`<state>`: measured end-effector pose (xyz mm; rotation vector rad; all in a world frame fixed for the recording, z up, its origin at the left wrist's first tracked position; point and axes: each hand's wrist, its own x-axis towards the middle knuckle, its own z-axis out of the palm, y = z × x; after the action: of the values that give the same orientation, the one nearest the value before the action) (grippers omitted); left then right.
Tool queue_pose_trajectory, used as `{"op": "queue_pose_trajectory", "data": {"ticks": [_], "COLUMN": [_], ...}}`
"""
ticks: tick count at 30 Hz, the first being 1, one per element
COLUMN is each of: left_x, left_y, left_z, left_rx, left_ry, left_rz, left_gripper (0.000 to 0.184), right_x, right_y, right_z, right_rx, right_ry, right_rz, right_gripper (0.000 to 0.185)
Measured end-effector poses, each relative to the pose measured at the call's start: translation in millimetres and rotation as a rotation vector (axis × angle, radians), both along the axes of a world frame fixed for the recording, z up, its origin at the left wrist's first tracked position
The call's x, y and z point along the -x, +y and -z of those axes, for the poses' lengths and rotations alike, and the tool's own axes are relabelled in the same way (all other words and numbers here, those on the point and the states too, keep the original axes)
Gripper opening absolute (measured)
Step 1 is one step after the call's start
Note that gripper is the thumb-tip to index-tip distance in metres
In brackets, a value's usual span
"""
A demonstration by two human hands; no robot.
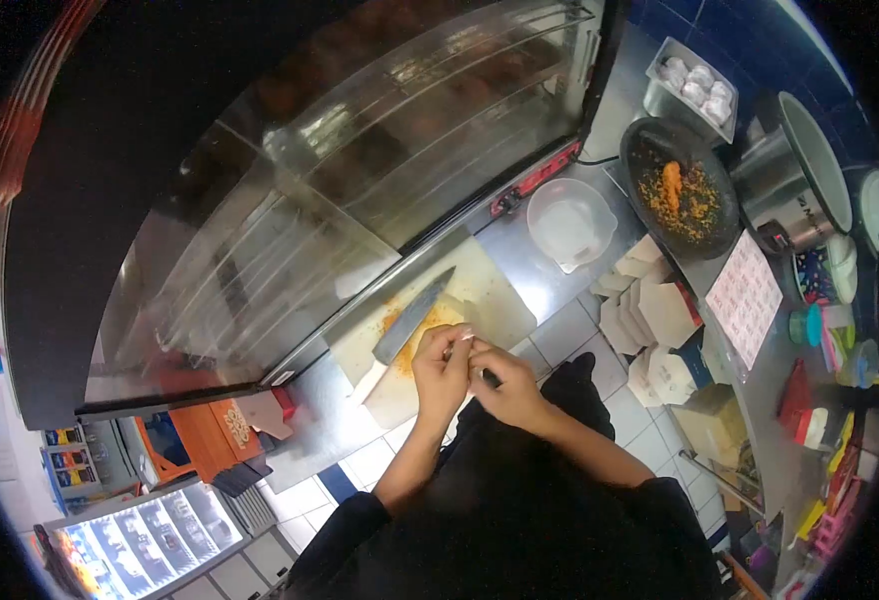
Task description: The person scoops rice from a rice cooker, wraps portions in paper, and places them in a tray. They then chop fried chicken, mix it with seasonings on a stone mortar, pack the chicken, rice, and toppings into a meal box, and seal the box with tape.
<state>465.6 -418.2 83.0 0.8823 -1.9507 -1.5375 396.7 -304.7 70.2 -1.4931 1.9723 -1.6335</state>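
Observation:
My left hand and my right hand meet fingertip to fingertip in front of my body, at the near edge of a pale cutting board. Both have their fingers curled and pinched together; whatever lies between them is too small or hidden to name. On the board rests a large knife with a wide grey blade and a white handle, left of my left hand. Orange crumbs are scattered around the blade. A pale yellowish piece lies beside it, partly covered by my fingers.
A glass-fronted display case rises behind the board. Right of it stands a clear plastic bowl. Farther right are a dark pan with orange food, a metal pot, a tray of wrapped balls and stacked cartons.

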Motion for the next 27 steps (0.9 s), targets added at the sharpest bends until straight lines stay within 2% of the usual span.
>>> {"op": "queue_pose_trajectory", "data": {"ticks": [1,2,3,4,6,8,10,12,15,16,17,19,21,22,23,24,25,26,27], "left_x": [3.2,4.7,6.9,8.9,16.8,21.8,26.9,38.9,61.0,68.7,77.3,99.2,126.8,141.8,157.6,172.0,188.3,204.1,220.1], "left_y": [3.3,8.2,14.7,21.5,37.3,51.5,55.9,61.4,68.1,73.4,80.0,91.8,107.9,117.3,126.9,136.8,146.2,157.8,171.9], "left_z": [2.0,0.8,-5.4,-11.7,-18.1,-18.8,-4.6,-0.7,-5.0,-7.6,-6.1,-2.0,3.0,4.8,4.6,1.1,-4.9,-19.5,-23.6], "left_rx": [0.214,0.208,0.32,0.433,0.458,0.146,0.126,0.098,0.199,0.246,0.243,0.174,0.157,0.138,0.146,0.12,0.096,0.142,0.157], "left_ry": [0.02,0.024,-0.007,-0.034,0.024,-0.084,-0.093,-0.029,0.092,0.12,0.117,0.035,0.025,0.018,0.017,0.061,0.104,0.088,0.089], "left_rz": [-0.011,0.008,0.08,0.155,0.216,0.123,0.197,0.164,0.231,0.272,0.274,0.335,0.329,0.327,0.312,0.434,0.559,0.692,0.748], "left_gripper": [0.014,0.014,0.016,0.017,0.016,0.017,0.019,0.014,0.011,0.01,0.01,0.013,0.011,0.009,0.009,0.007,0.006,0.006,0.007], "right_x": [-3.5,-4.4,6.1,12.7,27.2,47.8,64.7,75.2,86.7,95.3,104.6,131.9,167.5,183.5,201.6,220.2,245.6,268.5,287.5], "right_y": [1.7,6.1,7.0,6.5,0.7,-1.9,-1.7,1.6,20.0,26.0,30.5,41.2,61.5,71.1,80.1,88.9,100.5,111.3,126.0], "right_z": [15.1,27.6,28.3,27.6,23.8,16.4,-4.6,14.2,19.8,22.3,26.7,18.7,3.9,-3.0,-9.3,-11.7,-6.7,-0.2,4.8], "right_rx": [-0.015,-0.023,-0.004,0.005,0.213,0.289,0.356,0.414,0.117,0.116,0.158,0.204,0.259,0.251,0.217,0.19,0.219,0.302,0.112], "right_ry": [-0.476,-0.95,-1.175,-1.168,-1.612,-1.523,-1.619,-1.711,-1.278,-1.279,-1.39,-1.5,-1.543,-1.546,-1.434,-1.325,-1.331,-1.203,-0.993], "right_rz": [0.066,0.136,0.069,0.095,0.1,0.138,0.181,0.166,0.155,0.163,0.229,0.286,-0.018,-0.034,-0.01,0.013,-0.017,0.034,0.254], "right_gripper": [0.022,0.024,0.03,0.03,0.039,0.046,0.054,0.055,0.055,0.055,0.058,0.061,0.079,0.079,0.084,0.089,0.087,0.084,0.078]}}
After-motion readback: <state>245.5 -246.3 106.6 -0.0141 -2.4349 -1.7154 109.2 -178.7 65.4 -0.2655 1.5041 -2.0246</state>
